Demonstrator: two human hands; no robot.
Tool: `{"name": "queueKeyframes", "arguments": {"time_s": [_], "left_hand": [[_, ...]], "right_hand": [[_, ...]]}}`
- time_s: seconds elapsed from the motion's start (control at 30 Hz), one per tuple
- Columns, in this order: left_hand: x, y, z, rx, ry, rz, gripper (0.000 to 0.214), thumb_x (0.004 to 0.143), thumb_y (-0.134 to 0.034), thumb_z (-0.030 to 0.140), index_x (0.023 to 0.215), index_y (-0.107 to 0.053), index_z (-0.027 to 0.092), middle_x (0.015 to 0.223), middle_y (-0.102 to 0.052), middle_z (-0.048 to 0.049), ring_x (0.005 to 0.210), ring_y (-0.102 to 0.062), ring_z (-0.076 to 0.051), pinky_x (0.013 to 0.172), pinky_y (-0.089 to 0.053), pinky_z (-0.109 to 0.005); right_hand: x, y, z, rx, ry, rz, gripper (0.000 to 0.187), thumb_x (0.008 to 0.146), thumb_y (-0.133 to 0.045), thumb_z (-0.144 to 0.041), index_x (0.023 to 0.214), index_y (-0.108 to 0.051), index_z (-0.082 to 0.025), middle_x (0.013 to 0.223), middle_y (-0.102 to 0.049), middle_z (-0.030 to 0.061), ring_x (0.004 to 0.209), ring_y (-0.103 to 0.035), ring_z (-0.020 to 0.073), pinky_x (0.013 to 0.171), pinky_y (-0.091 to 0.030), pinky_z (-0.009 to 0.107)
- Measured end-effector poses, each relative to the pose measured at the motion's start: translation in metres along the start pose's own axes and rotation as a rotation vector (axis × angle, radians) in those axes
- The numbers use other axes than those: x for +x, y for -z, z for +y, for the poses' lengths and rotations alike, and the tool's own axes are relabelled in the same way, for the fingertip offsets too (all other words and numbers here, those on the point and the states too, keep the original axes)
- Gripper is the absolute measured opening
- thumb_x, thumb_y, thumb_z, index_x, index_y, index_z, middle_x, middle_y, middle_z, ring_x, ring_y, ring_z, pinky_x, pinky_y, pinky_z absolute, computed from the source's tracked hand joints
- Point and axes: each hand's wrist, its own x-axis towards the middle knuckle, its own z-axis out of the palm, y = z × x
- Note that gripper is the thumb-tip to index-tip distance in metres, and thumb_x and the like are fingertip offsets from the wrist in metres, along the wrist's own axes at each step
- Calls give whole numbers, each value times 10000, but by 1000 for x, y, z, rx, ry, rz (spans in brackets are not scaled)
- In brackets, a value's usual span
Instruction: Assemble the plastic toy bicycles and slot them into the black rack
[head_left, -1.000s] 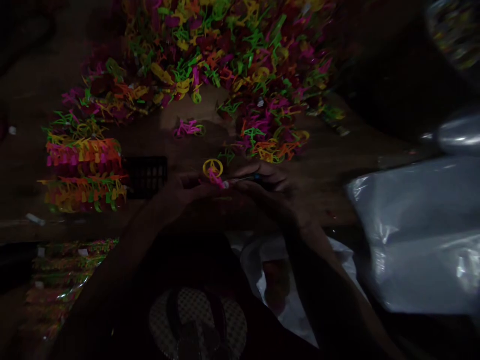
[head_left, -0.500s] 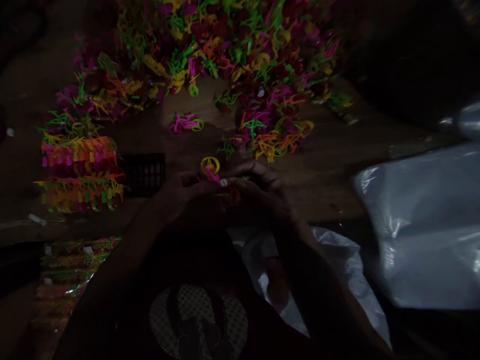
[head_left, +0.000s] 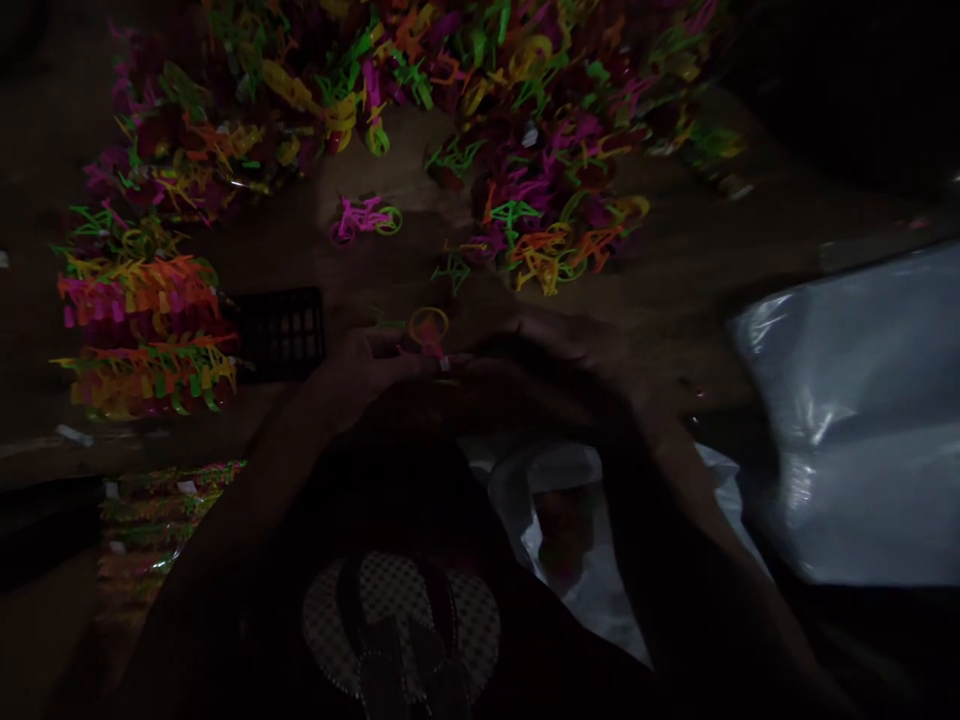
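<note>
In the head view, the light over the worktop (head_left: 660, 285) was weak. The left hand (head_left: 375, 363) was gripping a small pink piece with yellow wheel (head_left: 430, 335), near the front edge. The right hand (head_left: 581, 350) was curved just beside it, but in this darkness I could not tell whether its fingers held something. Beyond the hands lay a pink toy bicycle (head_left: 364, 217), and farther a heap of coloured plastic pieces (head_left: 405, 65). A black slotted tray (head_left: 281, 335) was on the left.
</note>
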Motion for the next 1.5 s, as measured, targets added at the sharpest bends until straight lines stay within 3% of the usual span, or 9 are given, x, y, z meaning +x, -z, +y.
{"name": "queueKeyframes", "arguments": {"time_s": [0.2, 0.4, 0.5, 0.57, 0.7, 0.8, 1.0, 1.33, 1.5], "left_hand": [[0, -4, 3, 150, -21, 75, 373, 684, -858, 439, 830, -702, 134, 652, -693, -12, 537, -662, -142, 517, -533, -237], [-17, 5, 28, 793, -280, 245, 206, 840, -682, 360, 853, -721, 159, 768, -719, -9, 699, -634, -142, 620, -439, -232], [-32, 6, 43, 1121, -267, 262, 208, 870, -628, 344, 880, -727, 161, 784, -717, -30, 741, -633, -181, 670, -424, -277], [-43, 7, 50, 1208, -234, 242, 240, 858, -650, 349, 993, -726, 166, 852, -731, -44, 793, -653, -212, 706, -437, -299], [-57, 17, 51, 1057, -278, 213, 390, 825, -691, 259, 1208, -648, 199, 1175, -723, -56, 1045, -672, -242, 871, -477, -312], [-60, 26, 47, 957, -297, 123, 445, 832, -663, 201, 1274, -608, 211, 1291, -680, -54, 1140, -649, -238, 954, -472, -315], [-56, 24, 49, 1028, -330, 84, 494, 842, -524, 88, 1311, -600, 221, 1227, -695, -39, 1102, -650, -215, 932, -471, -308], [-44, 29, 46, 925, -364, 42, 589, 773, -505, 26, 1325, -583, 215, 1339, -640, -43, 1174, -622, -209, 994, -451, -308], [-54, 22, 52, 954, -315, 42, 487, 830, -558, 94, 1298, -623, 212, 1063, -730, -20, 942, -681, -187, 803, -483, -272]], "right_hand": [[-6, -5, 16, -26, -20, 33, 215, 926, -627, -483, 963, -769, -326, 950, -772, 4, 904, -724, 238, 836, -592, 386], [-1, -17, 42, -221, 147, -73, 279, 927, -610, -308, 1175, -737, -317, 1193, -755, 43, 1130, -672, 285, 999, -507, 466], [4, -30, 32, -202, 191, -76, 273, 920, -588, -289, 1139, -751, -295, 1119, -779, 42, 1088, -683, 290, 963, -513, 470], [7, -39, 18, -90, 199, -44, 227, 919, -583, -286, 1043, -773, -284, 1035, -791, 27, 1011, -706, 268, 919, -535, 435], [9, -47, -2, 136, 71, -83, 161, 903, -638, -342, 895, -785, -278, 871, -787, -8, 842, -733, 223, 807, -577, 358], [8, -50, -4, 250, -29, -145, 176, 882, -671, -401, 868, -793, -276, 850, -792, -11, 824, -745, 228, 771, -600, 350], [6, -51, -7, 240, -55, -82, 158, 871, -683, -373, 916, -808, -287, 892, -802, -15, 841, -751, 238, 760, -609, 359], [-7, -60, -8, 346, -214, -22, 190, 828, -748, -414, 958, -787, -280, 913, -801, 8, 899, -761, 274, 790, -633, 414], [-8, -61, -4, 290, -187, 26, 147, 855, -720, -386, 942, -778, -283, 889, -792, 15, 889, -755, 273, 790, -621, 412]]}}
